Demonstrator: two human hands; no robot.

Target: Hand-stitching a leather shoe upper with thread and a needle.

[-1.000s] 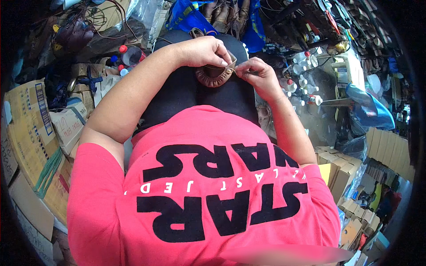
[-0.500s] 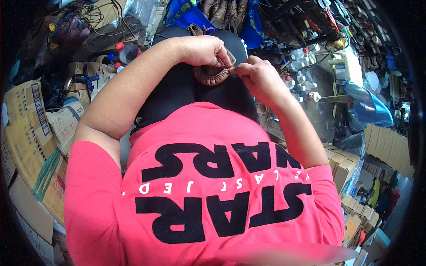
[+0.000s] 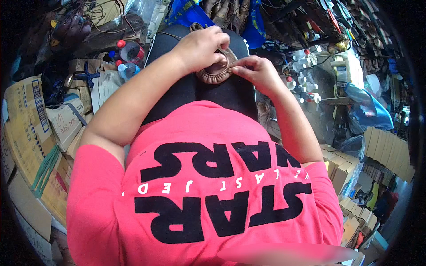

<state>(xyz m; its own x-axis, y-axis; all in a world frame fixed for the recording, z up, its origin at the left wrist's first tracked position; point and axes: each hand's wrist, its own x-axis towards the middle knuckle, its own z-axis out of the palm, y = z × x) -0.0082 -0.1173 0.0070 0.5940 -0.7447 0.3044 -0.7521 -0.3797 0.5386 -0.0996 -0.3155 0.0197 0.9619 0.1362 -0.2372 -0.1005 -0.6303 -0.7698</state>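
Note:
A brown leather moccasin [image 3: 213, 79] with a gathered, puckered toe rests over my thighs, its opening facing up. My left hand [image 3: 202, 49] grips its far left side, with fingers curled over the rim and partly into the opening. On the right edge, at the end of the gathers, my right hand [image 3: 261, 74] is closed in a pinch. Whether a thread or needle sits between those fingertips is too small to tell. Another piece of brown leather [image 3: 195, 27] with a thin cord lies by my left knee, partly behind the left hand.
Plastic bottles [image 3: 132, 52] stand left of my legs, and several small bottles [image 3: 306, 82] stand to the right. Cardboard boxes [image 3: 26, 111] line the left side. Beyond my knees are brown leather shoes [image 3: 227, 13] and blue plastic sheeting [image 3: 188, 14]. A blue bag [image 3: 370, 108] hangs at right.
My left hand has shifted, its fingers now curling down into the moccasin's opening. The moccasin is turned slightly and shows more of its inside. My right hand has moved slightly away from my body.

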